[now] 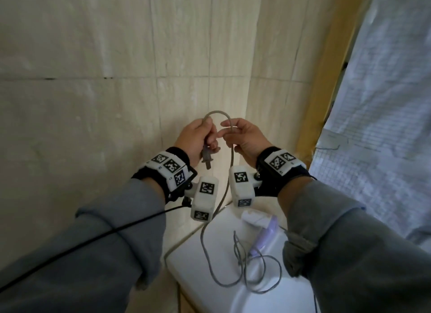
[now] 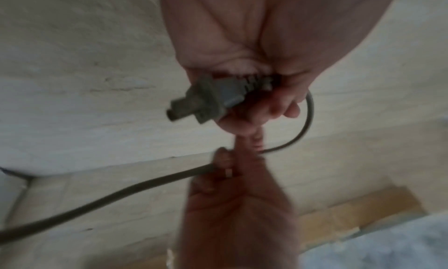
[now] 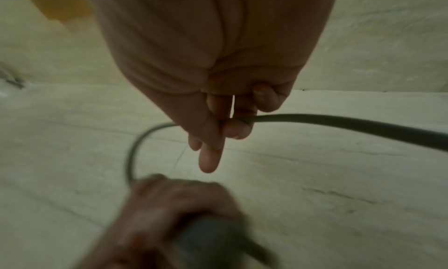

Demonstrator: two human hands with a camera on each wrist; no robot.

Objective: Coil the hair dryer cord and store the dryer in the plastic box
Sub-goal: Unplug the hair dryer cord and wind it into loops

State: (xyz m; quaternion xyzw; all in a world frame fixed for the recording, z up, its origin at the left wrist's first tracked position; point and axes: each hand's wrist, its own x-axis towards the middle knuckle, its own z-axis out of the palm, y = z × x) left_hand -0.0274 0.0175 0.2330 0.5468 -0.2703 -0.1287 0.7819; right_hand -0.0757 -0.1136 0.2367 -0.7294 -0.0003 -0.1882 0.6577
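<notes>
My left hand [image 1: 200, 137] grips the grey plug [image 1: 206, 157] of the hair dryer cord, prongs pointing down; the left wrist view shows the plug [image 2: 206, 99] in my curled fingers. A short loop of grey cord [image 1: 218, 113] arches over to my right hand [image 1: 242, 137], which holds the cord [image 3: 315, 123] in its curled lower fingers. From there the cord hangs down and lies in loose loops [image 1: 251, 273] on a white surface. The lilac and white hair dryer [image 1: 263, 231] lies there too, partly hidden by my right sleeve.
Beige tiled walls [image 1: 116, 79] meet in a corner just behind my hands. A white countertop [image 1: 210, 266] sits low in the view. A pale plastic-covered panel [image 1: 384, 103] and a yellow frame [image 1: 326, 79] stand on the right. A black cable [image 1: 93, 238] runs from my left wrist.
</notes>
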